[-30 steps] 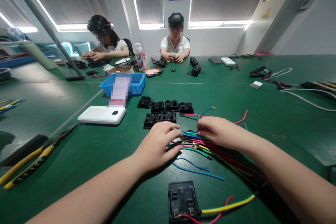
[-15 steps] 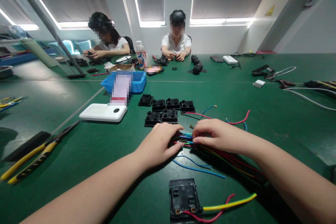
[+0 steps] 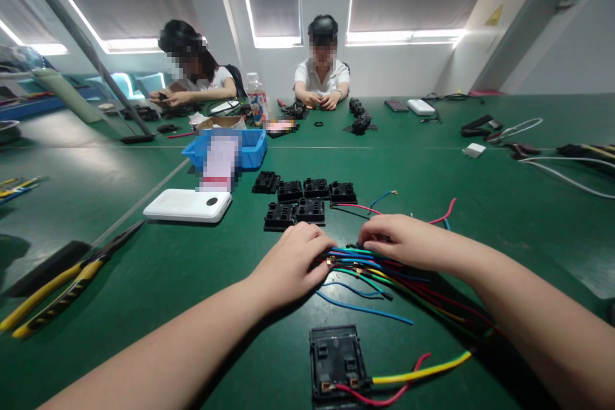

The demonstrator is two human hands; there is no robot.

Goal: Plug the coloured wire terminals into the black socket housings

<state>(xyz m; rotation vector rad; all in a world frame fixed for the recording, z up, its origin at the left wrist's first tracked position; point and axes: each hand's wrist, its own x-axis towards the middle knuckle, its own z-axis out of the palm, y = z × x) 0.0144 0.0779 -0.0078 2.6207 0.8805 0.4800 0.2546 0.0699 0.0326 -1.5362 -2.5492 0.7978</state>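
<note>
A bundle of coloured wires (image 3: 379, 262), blue, green, red and yellow, some with brass terminals, lies across the table in front of me. My left hand (image 3: 293, 266) is closed around its left end, thumb below and fingers above. At the bundle's upper edge, my right hand (image 3: 396, 240) pinches wire; its fingertips partly hide which strand. Two loose blue wires (image 3: 365, 311) stick out below my left hand. Nearer to me sits a black socket module (image 3: 336, 362) with a red wire and a yellow-green wire fixed to it. Several similar black modules (image 3: 310, 208) stand in rows beyond my hands.
Yellow-handled long-nose pliers (image 3: 89, 269) lie at the left, near a white power bank (image 3: 187, 205) and a blue bin (image 3: 252, 147). Red and blue wires lie beyond my right hand. Two people sit across the table. A white charger (image 3: 474, 150) and cables lie at the right.
My right hand has shifted slightly right and up, away from my left hand. More wires and brass terminals show between the hands. My left hand keeps its place.
</note>
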